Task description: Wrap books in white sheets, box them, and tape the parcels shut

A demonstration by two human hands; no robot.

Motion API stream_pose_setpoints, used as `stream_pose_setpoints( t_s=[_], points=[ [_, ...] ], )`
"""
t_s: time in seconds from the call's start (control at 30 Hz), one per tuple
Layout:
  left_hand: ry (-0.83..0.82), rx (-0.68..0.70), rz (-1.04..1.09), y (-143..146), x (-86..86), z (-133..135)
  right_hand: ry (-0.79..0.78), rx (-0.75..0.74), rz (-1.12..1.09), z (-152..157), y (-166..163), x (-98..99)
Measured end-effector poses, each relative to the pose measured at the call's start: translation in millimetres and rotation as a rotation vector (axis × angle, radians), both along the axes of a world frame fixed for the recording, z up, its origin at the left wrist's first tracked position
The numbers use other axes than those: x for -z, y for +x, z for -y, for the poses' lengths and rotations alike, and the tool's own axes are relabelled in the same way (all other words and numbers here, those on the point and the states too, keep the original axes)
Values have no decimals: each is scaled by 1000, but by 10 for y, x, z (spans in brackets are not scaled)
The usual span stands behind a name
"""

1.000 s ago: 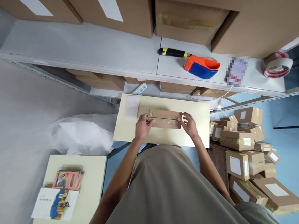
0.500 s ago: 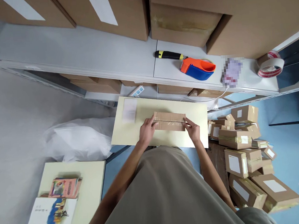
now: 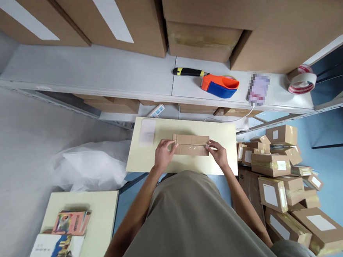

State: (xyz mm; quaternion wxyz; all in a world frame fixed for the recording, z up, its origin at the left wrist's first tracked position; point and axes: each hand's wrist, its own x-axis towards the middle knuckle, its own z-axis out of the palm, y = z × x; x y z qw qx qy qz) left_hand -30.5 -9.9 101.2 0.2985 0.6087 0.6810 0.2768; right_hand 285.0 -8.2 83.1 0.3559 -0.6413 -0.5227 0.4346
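Head view: tabletop (image 3: 230,150) surrounds carton (image 3: 192,149), fingers (image 3: 214,143) at both ends

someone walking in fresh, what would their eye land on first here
Probably the orange-and-blue tool, the most vivid thing in view, lying on the grey shelf beyond the table. Next, the small carton on that table, with the left hand at its left end and the right hand at its right. Then the jumbled boxes heaped to the right.
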Motion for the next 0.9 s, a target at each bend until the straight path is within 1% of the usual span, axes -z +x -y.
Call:
stream_pose_setpoints(
  t_s=[0.07, 0.13, 0.23, 0.3, 0.37, 0.43, 0.5, 0.53, 0.6, 0.67, 0.77, 0.83, 0.9],
  points=[
    [72, -6, -29, 49, -138, -127, 101, -42, 93, -156, 76, -215],
    [156, 11, -21, 152, -336, -324, 268, -61, 216, -428, 154, -520],
    [308, 78, 36, 387, -706, -705, 499, -101, 394, -1022, 227, -1018],
    [413, 102, 68, 557, -953, -963, 594, -125, 524, -1466, 225, -1267],
    [497, 118, 90, 703, -1162, -1184, 613, -142, 655, -1873, 185, -1398],
    [552, 125, 118, 801, -1309, -1343, 583, -152, 760, -2190, 134, -1425],
    [569, 126, 151, 845, -1389, -1419, 569, -175, 812, -2376, 98, -1401],
    [564, 123, 168, 847, -1403, -1423, 571, -188, 817, -2412, 91, -1389],
    [534, 106, 206, 823, -1391, -1354, 577, -203, 791, -2355, 94, -1388],
    [484, 76, 258, 782, -1337, -1188, 560, -191, 728, -2132, 96, -1419],
    [382, 31, 376, 739, -1232, -806, 462, -184, 536, -1563, 15, -1461],
    [313, 13, 465, 730, -1172, -513, 351, -214, 310, -1128, -125, -1437],
    [260, 0, 548, 720, -1128, -233, 250, -227, 57, -739, -320, -1368]
  ],
)
